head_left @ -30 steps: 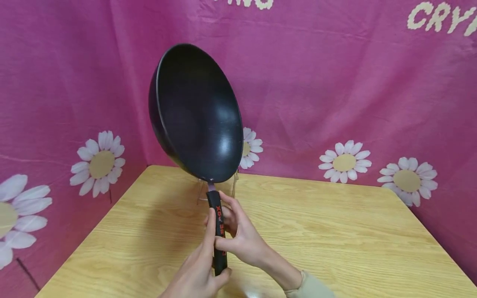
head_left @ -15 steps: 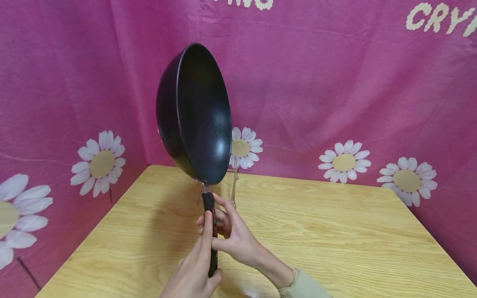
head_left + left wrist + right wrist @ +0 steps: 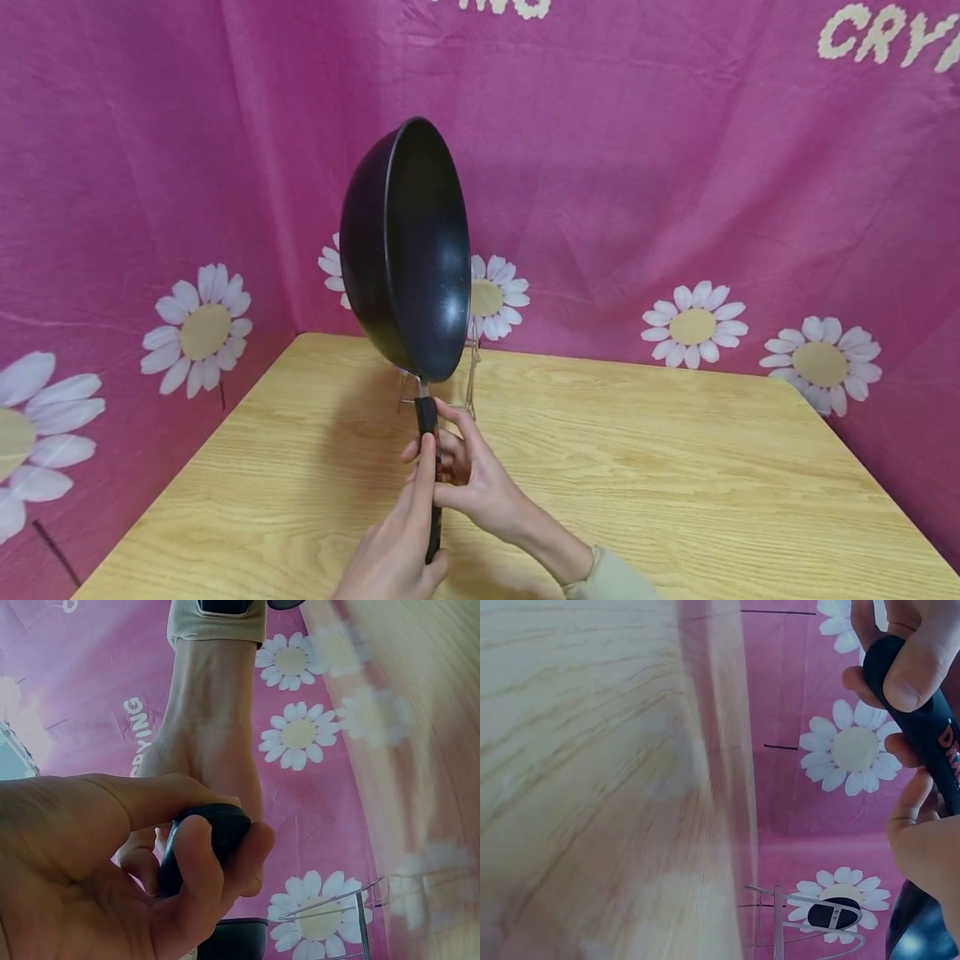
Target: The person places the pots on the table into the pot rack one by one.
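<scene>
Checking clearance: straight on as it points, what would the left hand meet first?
Beyond the handle the left hand holds, likely the pan bowl; the right hand sits close and depth is unclear.

Bright head view; soft shadow on the tabletop (image 3: 637, 467); pale sheen inside the wok (image 3: 431, 250); hazier wrist views.

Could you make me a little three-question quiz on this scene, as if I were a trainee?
1. Fill in: the left hand and right hand both grip the ____ of the pan.
2. True or false: in the head view, the pan's inside faces the picture's left edge.
3. What stands on the table behind the pan?
A) a cup
B) a wire stand
C) a box

Key: 1. handle; 2. false; 3. B
</scene>
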